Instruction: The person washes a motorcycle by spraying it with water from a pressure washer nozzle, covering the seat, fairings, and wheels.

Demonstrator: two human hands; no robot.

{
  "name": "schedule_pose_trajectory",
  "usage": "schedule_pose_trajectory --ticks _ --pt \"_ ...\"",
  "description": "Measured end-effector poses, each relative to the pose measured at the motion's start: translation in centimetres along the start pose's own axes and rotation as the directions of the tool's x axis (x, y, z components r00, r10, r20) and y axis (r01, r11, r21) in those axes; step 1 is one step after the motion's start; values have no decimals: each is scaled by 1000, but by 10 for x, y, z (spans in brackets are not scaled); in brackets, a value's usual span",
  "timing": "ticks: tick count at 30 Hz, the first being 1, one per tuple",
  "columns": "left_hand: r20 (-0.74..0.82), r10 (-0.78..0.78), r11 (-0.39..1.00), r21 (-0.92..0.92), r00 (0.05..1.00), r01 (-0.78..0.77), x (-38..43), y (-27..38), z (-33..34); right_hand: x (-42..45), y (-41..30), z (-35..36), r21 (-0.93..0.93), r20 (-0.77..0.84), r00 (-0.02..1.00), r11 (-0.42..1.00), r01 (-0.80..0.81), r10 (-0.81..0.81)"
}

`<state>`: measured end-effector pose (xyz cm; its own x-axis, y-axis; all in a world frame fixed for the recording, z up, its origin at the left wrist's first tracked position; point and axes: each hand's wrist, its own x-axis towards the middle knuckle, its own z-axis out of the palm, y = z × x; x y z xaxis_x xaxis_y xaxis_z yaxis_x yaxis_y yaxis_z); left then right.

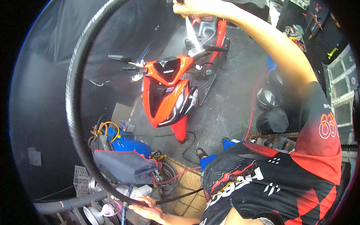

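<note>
At the top edge my right hand [184, 9] is closed around a spraying tool, mostly hidden by the fingers and cut off by the frame. A white jet [192, 35] comes from beneath it toward the handlebar area of a red and black Honda scooter [168, 92]. The scooter stands upright, front end toward me, its mirrors spread to both sides. Down at the bottom, my left hand [147, 209] holds a black hose [73, 84]. This hose arcs large across the left side, close to the camera.
A blue machine [129, 147] with a yellow hose sits at lower left, partly under a grey red-edged mat [126, 166]. Black buckets [272, 121] line the right side. A thin red hose [251, 109] crosses the wet floor. Black sheeting [42, 92] covers the left wall.
</note>
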<state>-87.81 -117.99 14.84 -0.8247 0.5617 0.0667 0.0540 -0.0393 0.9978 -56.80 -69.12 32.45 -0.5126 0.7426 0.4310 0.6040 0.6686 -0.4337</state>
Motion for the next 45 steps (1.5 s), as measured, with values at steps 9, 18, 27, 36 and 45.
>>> schedule_pose_trajectory --ticks 9,18,27,36,45 --pt "217 345 939 -83 913 -335 120 37 -35 26 -26 -1 133 32 988 979 -153 150" --pt "268 240 965 -174 933 -199 183 29 -80 32 -82 17 48 100 960 962 -269 263" --pt "75 396 903 -211 915 -374 227 73 -155 91 -237 72 248 -133 990 966 78 -46" --pt "-132 321 926 -165 938 -341 215 82 -207 159 -313 80 247 182 979 968 48 -95" --pt "-176 235 950 -167 956 -264 202 68 -211 138 -331 128 198 267 948 973 120 -172"
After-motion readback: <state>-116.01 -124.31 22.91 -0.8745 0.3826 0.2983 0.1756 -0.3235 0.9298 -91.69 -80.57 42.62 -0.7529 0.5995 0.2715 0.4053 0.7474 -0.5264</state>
